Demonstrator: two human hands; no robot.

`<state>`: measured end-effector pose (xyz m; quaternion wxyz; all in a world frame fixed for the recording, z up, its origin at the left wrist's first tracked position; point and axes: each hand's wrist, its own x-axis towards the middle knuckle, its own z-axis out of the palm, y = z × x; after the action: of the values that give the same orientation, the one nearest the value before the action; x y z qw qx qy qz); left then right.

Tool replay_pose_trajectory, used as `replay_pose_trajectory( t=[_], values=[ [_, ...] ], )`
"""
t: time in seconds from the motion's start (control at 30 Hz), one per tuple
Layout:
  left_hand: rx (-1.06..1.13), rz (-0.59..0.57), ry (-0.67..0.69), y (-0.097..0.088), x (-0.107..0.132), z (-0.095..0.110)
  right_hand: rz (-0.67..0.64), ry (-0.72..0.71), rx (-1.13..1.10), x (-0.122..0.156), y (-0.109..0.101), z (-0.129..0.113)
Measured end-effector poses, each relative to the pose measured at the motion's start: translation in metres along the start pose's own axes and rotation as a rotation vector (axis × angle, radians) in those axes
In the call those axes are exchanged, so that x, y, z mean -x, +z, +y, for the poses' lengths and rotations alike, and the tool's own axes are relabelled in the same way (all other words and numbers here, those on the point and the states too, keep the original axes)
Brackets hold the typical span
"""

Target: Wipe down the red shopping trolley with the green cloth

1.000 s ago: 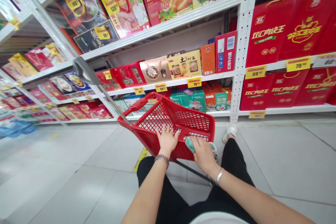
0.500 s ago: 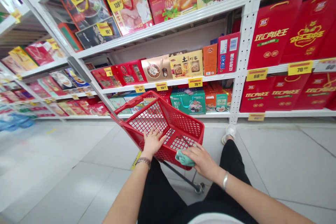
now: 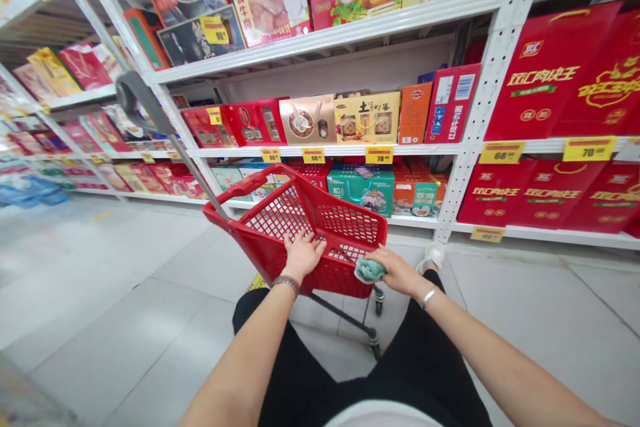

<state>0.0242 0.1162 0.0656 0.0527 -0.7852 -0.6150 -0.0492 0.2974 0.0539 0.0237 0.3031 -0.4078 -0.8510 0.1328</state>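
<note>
A red plastic shopping basket (image 3: 260,247) on small wheels stands tilted on the floor in front of my knees. My left hand (image 3: 301,254) grips its near rim, fingers curled over the edge. My right hand (image 3: 397,271) presses a teal cloth (image 3: 369,270) against the basket's near right corner. A grey pull handle (image 3: 143,99) on a metal rod rises from the basket's far left side. I am low to the floor in black trousers, with a white shoe (image 3: 434,255) beyond my right knee.
White metal shelving (image 3: 330,37) runs along the aisle, stocked with red, gold and green gift boxes and yellow price tags. A shelf upright (image 3: 470,127) stands just right of the basket. Pale floor tiles (image 3: 110,293) stretch to the left.
The basket has shifted and tipped a little. My right hand with the cloth has moved up along the basket's near right corner. My left hand keeps hold of the rim.
</note>
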Motion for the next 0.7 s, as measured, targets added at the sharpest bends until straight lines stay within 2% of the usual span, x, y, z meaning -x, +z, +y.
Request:
replay_pose_trajectory(
  t=[0.23, 0.33, 0.4, 0.53, 0.63, 0.7],
  values=[
    [0.013, -0.065, 0.042, -0.01, -0.012, -0.023, 0.132, 0.057, 0.132, 0.017, 0.045, -0.048],
    [0.035, -0.061, -0.002, -0.01, -0.014, -0.024, 0.101, 0.039, 0.156, 0.018, 0.057, -0.068],
    [0.056, -0.057, -0.039, -0.006, -0.008, -0.017, 0.051, 0.023, 0.148, 0.015, 0.058, -0.076],
    [0.115, -0.006, -0.1, 0.007, 0.014, 0.012, -0.021, -0.03, 0.153, 0.008, 0.053, -0.08],
    [0.135, 0.065, -0.116, 0.014, 0.03, 0.029, -0.026, -0.061, 0.208, 0.01, 0.045, -0.069],
    [0.127, 0.076, -0.103, 0.015, 0.035, 0.033, -0.013, -0.069, 0.256, 0.017, 0.036, -0.053]
  ],
)
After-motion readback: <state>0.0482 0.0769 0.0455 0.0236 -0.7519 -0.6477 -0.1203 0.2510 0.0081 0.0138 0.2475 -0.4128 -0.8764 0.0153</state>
